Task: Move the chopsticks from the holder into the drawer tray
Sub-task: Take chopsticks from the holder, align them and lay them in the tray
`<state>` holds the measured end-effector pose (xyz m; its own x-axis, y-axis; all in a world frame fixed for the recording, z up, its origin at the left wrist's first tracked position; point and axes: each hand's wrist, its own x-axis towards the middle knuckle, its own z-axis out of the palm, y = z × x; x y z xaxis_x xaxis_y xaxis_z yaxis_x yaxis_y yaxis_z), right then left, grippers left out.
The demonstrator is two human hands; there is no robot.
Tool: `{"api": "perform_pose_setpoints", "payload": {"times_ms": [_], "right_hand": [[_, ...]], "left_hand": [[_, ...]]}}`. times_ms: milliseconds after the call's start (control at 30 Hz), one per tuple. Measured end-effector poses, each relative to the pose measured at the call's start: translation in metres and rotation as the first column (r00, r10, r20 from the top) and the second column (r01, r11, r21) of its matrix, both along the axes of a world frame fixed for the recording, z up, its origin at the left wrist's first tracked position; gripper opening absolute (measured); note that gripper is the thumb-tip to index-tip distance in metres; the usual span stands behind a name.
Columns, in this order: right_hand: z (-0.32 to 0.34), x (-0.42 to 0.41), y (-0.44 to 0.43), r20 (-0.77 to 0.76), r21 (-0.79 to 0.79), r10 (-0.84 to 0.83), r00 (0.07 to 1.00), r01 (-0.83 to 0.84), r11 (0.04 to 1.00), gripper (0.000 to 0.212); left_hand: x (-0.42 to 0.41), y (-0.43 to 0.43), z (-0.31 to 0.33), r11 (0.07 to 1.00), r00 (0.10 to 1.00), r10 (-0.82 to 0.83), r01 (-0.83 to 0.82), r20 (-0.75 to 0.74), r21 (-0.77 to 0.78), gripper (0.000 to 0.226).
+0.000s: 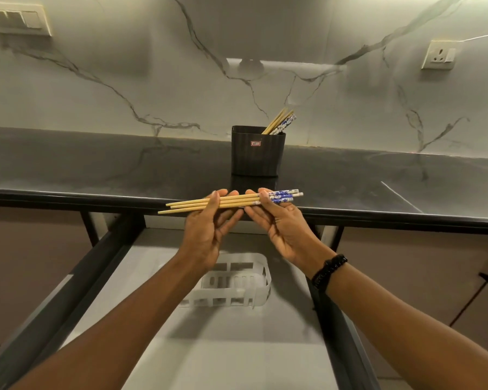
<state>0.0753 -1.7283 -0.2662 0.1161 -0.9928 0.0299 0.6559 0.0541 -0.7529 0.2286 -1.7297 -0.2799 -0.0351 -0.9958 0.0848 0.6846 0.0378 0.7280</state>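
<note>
Several wooden chopsticks (237, 200) with blue-and-white patterned ends lie level above the counter's front edge, held between both hands. My left hand (206, 235) grips them near the plain tips; my right hand (282, 223) pinches them by the patterned ends. A black holder (257, 153) stands on the dark counter behind, with more chopsticks (281, 123) leaning to its right side. Below my hands, a white slotted tray (237, 280) sits in the open drawer (237, 347); my left forearm hides part of it.
The dark glossy counter (96, 170) runs across the view, with a marble wall behind and sockets (438, 54) at upper right and upper left. The drawer's dark side rails (76, 280) extend toward me. Cabinet fronts (434, 277) flank the drawer.
</note>
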Motion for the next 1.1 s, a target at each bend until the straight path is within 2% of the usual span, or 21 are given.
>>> {"api": "perform_pose_setpoints", "payload": {"times_ms": [67,167,233,467,800,967,1100], "right_hand": [[0.001,0.001,0.001,-0.047,-0.047,0.02,0.999,-0.022,0.999,0.031],[0.005,-0.009,0.001,-0.051,-0.089,0.048,0.998,-0.052,0.995,0.061],[0.008,-0.016,0.0,-0.013,-0.114,0.073,0.997,-0.074,0.991,0.07],[0.01,-0.02,0.002,-0.022,-0.158,0.087,0.996,-0.09,0.983,0.043],[0.0,-0.007,0.006,-0.048,-0.098,0.147,0.988,-0.152,0.984,0.041],[0.001,-0.013,0.002,-0.204,-0.159,0.024,0.979,-0.057,0.986,0.033],[-0.004,-0.018,0.002,-0.466,-0.252,-0.131,0.875,0.011,0.968,0.025]], "left_hand": [[0.005,0.001,0.003,1.0,0.998,-0.002,0.003,-0.06,0.017,0.024],[0.016,-0.001,0.008,0.999,0.994,-0.004,0.008,-0.112,0.032,0.022],[0.023,-0.003,0.01,0.999,0.993,-0.016,0.022,-0.119,0.046,0.021],[0.03,-0.006,0.01,0.995,0.993,-0.055,0.063,-0.104,0.072,0.019],[0.03,-0.007,0.007,0.996,0.995,-0.074,0.077,-0.073,0.038,0.02],[0.033,-0.008,0.006,0.997,0.999,-0.043,0.044,-0.028,0.058,0.021],[0.034,-0.008,0.003,0.996,0.998,-0.044,0.041,0.041,0.079,0.019]]}}
